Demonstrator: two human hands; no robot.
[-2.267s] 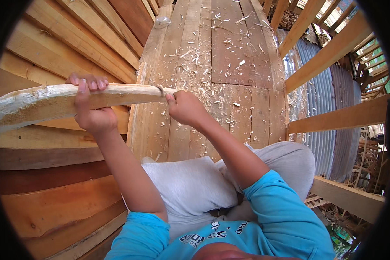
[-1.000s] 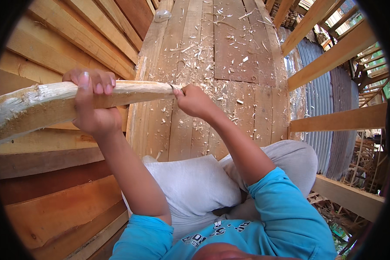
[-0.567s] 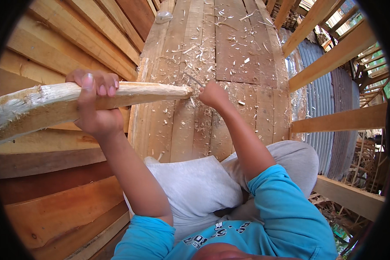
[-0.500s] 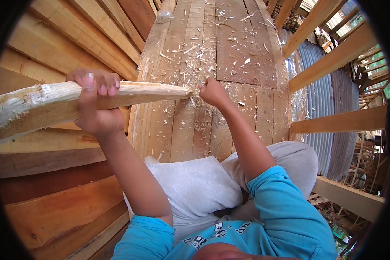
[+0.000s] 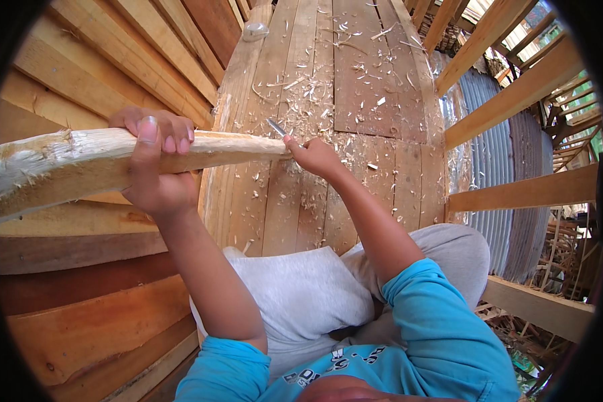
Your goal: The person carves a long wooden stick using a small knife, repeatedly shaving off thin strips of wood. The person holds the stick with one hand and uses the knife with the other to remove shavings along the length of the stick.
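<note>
A long, curved, peeled piece of wood [image 5: 80, 154] reaches in from the left edge and narrows to a tip above the floor. My left hand [image 5: 155, 154] is closed round it, with the thumb lying across the top and the fingertips over the far side. At the narrow tip, my right hand [image 5: 315, 157] is closed on a small knife [image 5: 275, 126]. Its short blade sticks out past the thumb, pointing up and left beside the tip. The knife's handle is hidden inside the fist.
Pale wood shavings [image 5: 301, 80] lie scattered over the plank floor [image 5: 281, 201]. A small clear container [image 5: 254, 31] stands at the far left. Stacked boards [image 5: 80, 321] line the left side; a wooden railing [image 5: 522, 187] and corrugated metal sheets [image 5: 492, 134] are on the right.
My right hand has moved left and slightly down to the wood's tip, and the knife blade now shows. My left hand and the wood have shifted slightly right.
</note>
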